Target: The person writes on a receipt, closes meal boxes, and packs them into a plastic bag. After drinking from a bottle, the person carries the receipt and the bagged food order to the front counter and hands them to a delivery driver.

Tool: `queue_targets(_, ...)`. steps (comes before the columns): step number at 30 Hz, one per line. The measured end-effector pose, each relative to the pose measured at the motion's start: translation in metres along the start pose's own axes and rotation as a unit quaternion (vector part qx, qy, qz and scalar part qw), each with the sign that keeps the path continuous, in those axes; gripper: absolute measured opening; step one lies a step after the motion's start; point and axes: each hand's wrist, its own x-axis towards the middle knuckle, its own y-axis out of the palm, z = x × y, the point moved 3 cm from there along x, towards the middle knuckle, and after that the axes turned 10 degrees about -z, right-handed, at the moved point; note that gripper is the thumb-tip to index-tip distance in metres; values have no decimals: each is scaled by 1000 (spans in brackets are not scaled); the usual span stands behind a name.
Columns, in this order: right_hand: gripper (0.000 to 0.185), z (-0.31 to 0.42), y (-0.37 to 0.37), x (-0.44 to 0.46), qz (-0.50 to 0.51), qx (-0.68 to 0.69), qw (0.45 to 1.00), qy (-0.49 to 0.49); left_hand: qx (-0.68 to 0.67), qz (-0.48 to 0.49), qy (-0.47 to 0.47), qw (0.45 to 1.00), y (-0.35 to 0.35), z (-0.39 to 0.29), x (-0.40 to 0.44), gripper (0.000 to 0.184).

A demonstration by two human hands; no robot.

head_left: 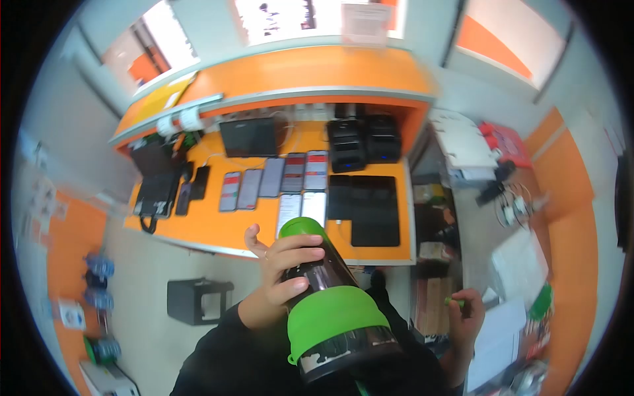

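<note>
My left hand (276,272) is wrapped round a large dark bottle (333,272) with green bands at both ends. Tilted, the bottle is very close to the camera, its wide green end toward me and its narrower green end over the counter's front edge. Off to the right, my right hand (467,322) has its fingers closed on a small green piece (452,301); it may be a cap, but its shape is mostly hidden. Several phones (248,188) lie in rows on the orange counter (185,228) beyond the bottle.
On the counter are a dark tablet (383,218), black boxy devices (347,145), a small dark screen (248,137) and a black case (156,191). A black stool (188,302) stands on the floor at left. Papers (498,336) and cables (516,206) cover the right side desk.
</note>
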Motion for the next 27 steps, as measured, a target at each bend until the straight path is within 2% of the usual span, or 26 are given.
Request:
queue_targets(1, 11, -1, -6, -5, -25, -10, 1000, 5, -27, 1, 1, 1000, 6, 1, 1, 46)
queue_targets(3, 10, 3, -16, -16, -73, 26, 997, -8, -45, 73, -28, 996, 27, 2, 1, 51)
queue_targets(5, 14, 13, -21, -26, -122, 32, 992, 21, -70, 115, -36, 990, 51, 3, -6, 57)
queue_targets(8, 16, 33, -23, -29, -148, 152, 976, -50, -59, 248, -109, 961, 79, -6, -15, 72)
queue_targets(9, 16, 37, -26, -29, -163, 148, 974, -52, -60, 288, -123, 948, 88, -6, -21, 79)
queue_targets(10, 18, 42, -26, -29, -140, 122, 978, -97, -60, 301, -118, 944, 96, -9, -26, 88)
queue_targets(11, 19, 48, -26, -30, -115, 95, 979, -141, -72, 304, -110, 944, 102, -12, -29, 88)
queue_targets(13, 23, 55, -26, -30, -147, 90, 976, -135, -88, 342, -113, 929, 113, -18, -34, 87)
queue_targets(15, 25, 66, -26, -24, -91, -43, 977, -187, -101, 355, -114, 922, 120, -25, -35, 86)
queue_targets(16, 26, 75, -24, -20, -97, -69, 973, -199, -98, 366, -114, 918, 123, -27, -35, 85)
queue_targets(20, 29, 76, -21, -15, -87, -71, 977, -184, -85, 399, -106, 907, 132, -32, -35, 86)
queue_targets(22, 28, 73, -21, -13, -25, -99, 972, -211, -92, 399, -93, 908, 136, -34, -35, 86)
queue_targets(23, 28, 70, -25, -13, -50, -117, 971, -200, -85, 396, -87, 910, 140, -35, -36, 87)
queue_targets(25, 24, 61, -25, -13, -19, -147, 954, -261, -92, 402, -90, 906, 144, -35, -39, 86)
queue_targets(26, 24, 54, -28, -11, -42, -160, 954, -251, -84, 434, -100, 891, 146, -32, -43, 86)
queue_targets(27, 20, 48, -28, -10, -19, -154, 950, -270, -95, 473, -124, 867, 149, -33, -41, 86)
